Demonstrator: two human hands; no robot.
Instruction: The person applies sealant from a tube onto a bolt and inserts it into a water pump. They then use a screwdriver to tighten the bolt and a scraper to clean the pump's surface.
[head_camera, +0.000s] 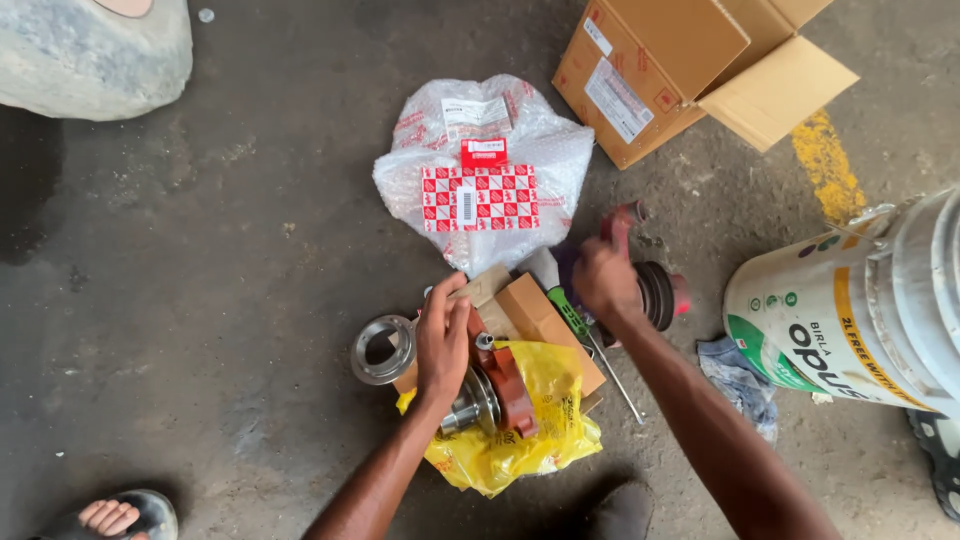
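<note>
Left hand (443, 340) on red flanged part (497, 385), shaft lying toward lower left.

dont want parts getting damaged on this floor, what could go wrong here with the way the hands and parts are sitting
The metal flanged part under the left hand sits on a crumpled yellow plastic bag over cardboard, so it may slide or tip. The loose metal ring lies at the edge, on gritty concrete, and could pick up dirt. The right hand works close to a screwdriver, which might get knocked or snagged.
</note>
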